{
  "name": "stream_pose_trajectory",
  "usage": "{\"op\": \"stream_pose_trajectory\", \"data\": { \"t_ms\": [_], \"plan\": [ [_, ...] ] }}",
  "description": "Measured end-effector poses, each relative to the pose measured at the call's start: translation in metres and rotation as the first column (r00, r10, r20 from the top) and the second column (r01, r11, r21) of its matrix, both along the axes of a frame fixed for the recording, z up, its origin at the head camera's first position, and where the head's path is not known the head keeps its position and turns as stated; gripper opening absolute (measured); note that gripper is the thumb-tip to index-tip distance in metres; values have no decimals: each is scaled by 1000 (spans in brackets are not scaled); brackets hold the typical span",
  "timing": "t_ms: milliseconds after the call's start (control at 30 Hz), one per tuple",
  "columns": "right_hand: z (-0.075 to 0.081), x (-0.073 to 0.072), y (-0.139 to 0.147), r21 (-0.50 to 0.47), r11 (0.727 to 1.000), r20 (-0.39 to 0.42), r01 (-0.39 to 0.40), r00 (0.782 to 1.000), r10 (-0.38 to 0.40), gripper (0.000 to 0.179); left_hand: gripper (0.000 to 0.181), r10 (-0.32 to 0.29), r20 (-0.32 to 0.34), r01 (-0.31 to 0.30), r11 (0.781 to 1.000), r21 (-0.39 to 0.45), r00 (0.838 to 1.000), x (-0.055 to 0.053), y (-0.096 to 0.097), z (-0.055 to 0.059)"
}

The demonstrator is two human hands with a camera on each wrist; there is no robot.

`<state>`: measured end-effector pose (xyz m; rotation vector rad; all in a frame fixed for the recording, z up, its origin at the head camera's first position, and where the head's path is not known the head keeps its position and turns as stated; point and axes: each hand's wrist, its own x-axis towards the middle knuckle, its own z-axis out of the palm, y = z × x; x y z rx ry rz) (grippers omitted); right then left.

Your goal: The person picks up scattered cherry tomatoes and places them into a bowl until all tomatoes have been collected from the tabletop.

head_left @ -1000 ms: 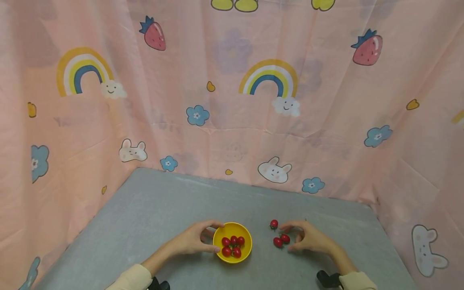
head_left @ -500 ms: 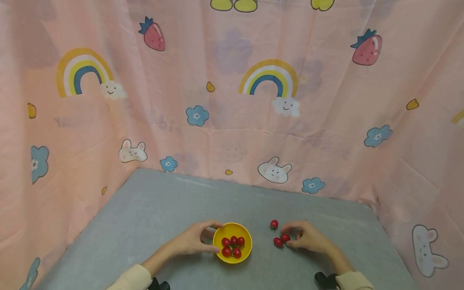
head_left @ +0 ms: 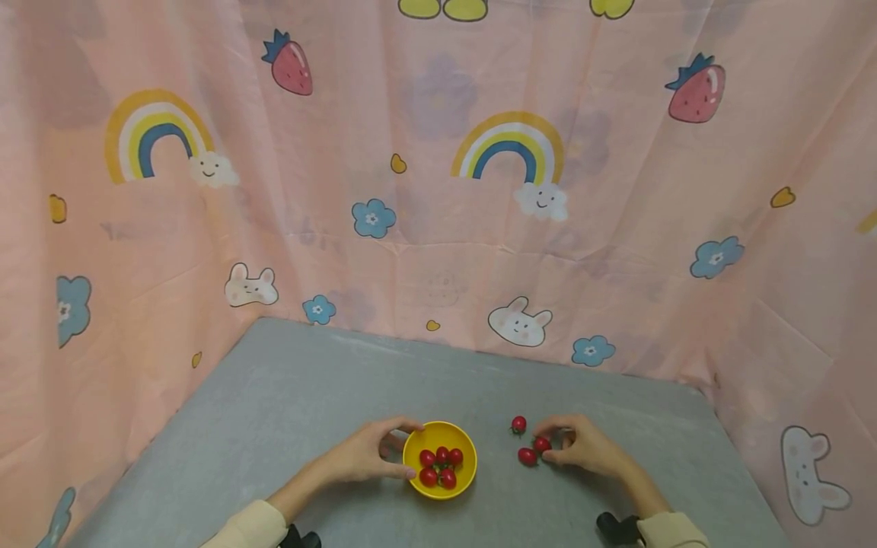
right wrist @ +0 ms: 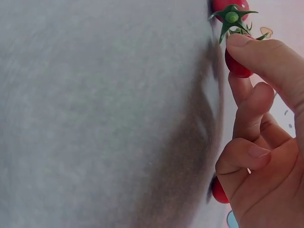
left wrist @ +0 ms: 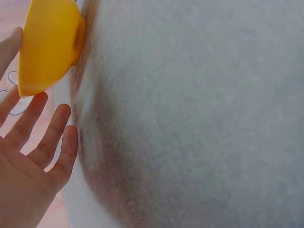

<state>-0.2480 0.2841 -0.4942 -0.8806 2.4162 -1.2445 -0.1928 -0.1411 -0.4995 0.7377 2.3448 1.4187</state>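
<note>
A yellow bowl (head_left: 440,437) stands on the grey table, with several red cherry tomatoes (head_left: 448,478) in it. My left hand (head_left: 366,452) holds the bowl at its left side, thumb on the near rim and index finger at the far rim; the left wrist view shows the other fingers spread below the bowl (left wrist: 50,45). To the right, my right hand (head_left: 582,447) pinches a cherry tomato (right wrist: 237,67) between thumb and fingers, close over the table. Beside it lie a second tomato (head_left: 527,457) and, farther back, a third one (head_left: 518,425).
The grey tabletop (head_left: 329,380) spreads around the bowl and reaches back to a pink curtain (head_left: 438,251) printed with rainbows, bunnies and flowers. The curtain also hangs along both sides. Black wrist straps (head_left: 619,528) sit at the cuffs of the cream sleeves.
My right thumb and fingers have come together on the nearest tomato, which has moved slightly up from the one beside it. The left hand and bowl stay in place.
</note>
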Motion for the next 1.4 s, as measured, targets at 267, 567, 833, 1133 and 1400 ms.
{"op": "stream_pose_trajectory", "data": {
  "t_ms": [267, 567, 833, 1133, 1400],
  "plan": [
    [5, -2, 1, -2, 999, 20, 36, 999, -36, 31, 54, -3, 5, 3, 1000, 13, 1000, 0, 0, 1],
    [13, 2, -5, -39, 997, -7, 71, 997, -72, 30, 54, -2, 20, 2, 1000, 22, 1000, 1, 0, 4],
    [21, 6, -20, -41, 995, -61, 93, 994, -96, 26, 55, -7, 27, 6, 999, 32, 1000, 2, 0, 5],
    [33, 7, -40, -17, 995, -59, 102, 993, -103, 28, 54, -5, 24, 4, 1000, 28, 1000, 2, 0, 5],
    [33, 7, -57, -25, 996, -51, 90, 995, -91, 30, 54, -3, 39, 2, 999, 34, 999, 3, 0, 6]
  ]
}}
